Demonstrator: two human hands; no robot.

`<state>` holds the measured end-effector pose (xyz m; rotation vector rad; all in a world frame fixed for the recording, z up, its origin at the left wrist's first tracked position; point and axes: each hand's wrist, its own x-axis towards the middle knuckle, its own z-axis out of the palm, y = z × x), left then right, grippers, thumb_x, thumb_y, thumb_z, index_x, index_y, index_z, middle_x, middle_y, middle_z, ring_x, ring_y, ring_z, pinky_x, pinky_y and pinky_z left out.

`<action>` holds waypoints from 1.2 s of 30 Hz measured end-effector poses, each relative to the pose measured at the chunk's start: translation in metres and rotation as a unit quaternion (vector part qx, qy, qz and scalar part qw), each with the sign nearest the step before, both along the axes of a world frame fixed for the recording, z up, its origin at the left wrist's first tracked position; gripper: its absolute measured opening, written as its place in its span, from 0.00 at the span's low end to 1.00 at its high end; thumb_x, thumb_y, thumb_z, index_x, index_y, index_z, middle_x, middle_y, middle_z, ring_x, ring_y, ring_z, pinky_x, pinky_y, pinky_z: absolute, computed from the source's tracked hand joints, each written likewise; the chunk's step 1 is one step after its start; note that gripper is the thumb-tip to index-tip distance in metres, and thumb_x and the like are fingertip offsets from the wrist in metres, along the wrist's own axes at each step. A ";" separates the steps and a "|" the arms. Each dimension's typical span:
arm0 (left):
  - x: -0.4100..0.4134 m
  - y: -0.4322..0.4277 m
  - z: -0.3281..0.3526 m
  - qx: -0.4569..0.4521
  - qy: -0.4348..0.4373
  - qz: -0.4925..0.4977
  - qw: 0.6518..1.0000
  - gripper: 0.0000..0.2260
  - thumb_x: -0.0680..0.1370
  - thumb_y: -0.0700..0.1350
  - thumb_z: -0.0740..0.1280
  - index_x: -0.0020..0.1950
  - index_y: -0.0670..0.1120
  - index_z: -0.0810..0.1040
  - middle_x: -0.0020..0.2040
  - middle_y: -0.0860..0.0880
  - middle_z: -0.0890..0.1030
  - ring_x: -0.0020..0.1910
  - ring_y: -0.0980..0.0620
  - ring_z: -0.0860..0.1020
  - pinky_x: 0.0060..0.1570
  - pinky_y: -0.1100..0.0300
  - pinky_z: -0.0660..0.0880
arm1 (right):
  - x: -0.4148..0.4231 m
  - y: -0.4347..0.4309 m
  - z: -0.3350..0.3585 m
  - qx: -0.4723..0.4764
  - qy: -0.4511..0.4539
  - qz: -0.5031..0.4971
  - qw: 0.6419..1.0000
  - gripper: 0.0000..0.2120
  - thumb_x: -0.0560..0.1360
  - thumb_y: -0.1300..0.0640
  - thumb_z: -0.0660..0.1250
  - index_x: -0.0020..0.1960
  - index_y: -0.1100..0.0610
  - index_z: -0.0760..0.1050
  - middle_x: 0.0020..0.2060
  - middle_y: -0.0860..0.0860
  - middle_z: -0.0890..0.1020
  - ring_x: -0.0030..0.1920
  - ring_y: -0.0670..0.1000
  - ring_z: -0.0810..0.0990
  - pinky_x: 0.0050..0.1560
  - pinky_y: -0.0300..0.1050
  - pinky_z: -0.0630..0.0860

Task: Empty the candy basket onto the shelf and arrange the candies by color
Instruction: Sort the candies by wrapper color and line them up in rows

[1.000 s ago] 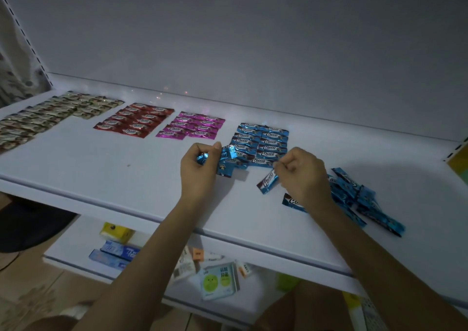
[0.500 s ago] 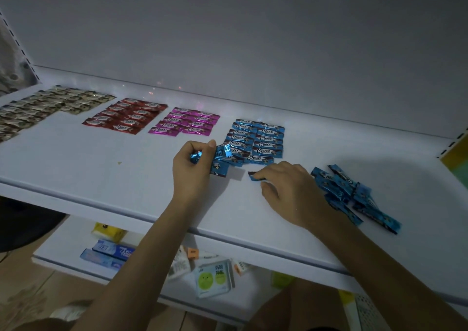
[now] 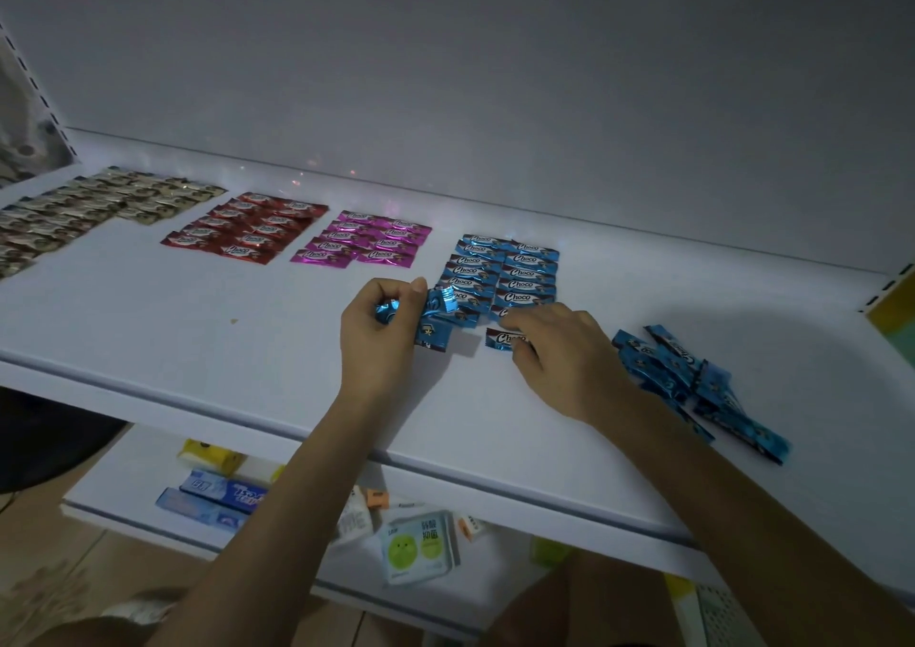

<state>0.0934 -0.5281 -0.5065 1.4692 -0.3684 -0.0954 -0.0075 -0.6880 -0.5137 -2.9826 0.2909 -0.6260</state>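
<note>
Blue foil wrapper [image 3: 502, 338], held clear of the surface by r. hand [image 3: 564, 354] 1 s ago, now lies flat on shelf [image 3: 198, 339] just below r. column of blue grid [image 3: 505, 270]. Fingers rest flat on it, thumb alongside. L. hand [image 3: 379, 334] pinches a bunch [image 3: 435, 319] of blue sweets at grid's near-left corner, as before. Implication: grid gains one piece, while loose blue heap [image 3: 693, 379] at r. is left to sort. Red block [image 3: 247, 235] and pink block [image 3: 364, 245] look finished. Wrappers are thin, glossy, crinkly oblongs w/ crimped ends; shelf is smooth matt white. Basket not in view.

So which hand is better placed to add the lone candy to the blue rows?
Right hand: it touches the candy just below the blue rows; the left hand grips other candies.
</note>
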 end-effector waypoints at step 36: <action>0.002 0.001 0.010 0.073 -0.092 -0.170 0.978 0.08 0.81 0.42 0.63 0.59 0.49 0.77 0.53 0.49 0.82 0.49 0.53 0.83 0.44 0.61 0.80 | 0.009 0.037 0.025 0.536 -0.085 0.057 0.838 0.07 0.78 0.60 0.63 0.52 0.59 0.78 0.50 0.54 0.82 0.49 0.49 0.81 0.43 0.37 0.77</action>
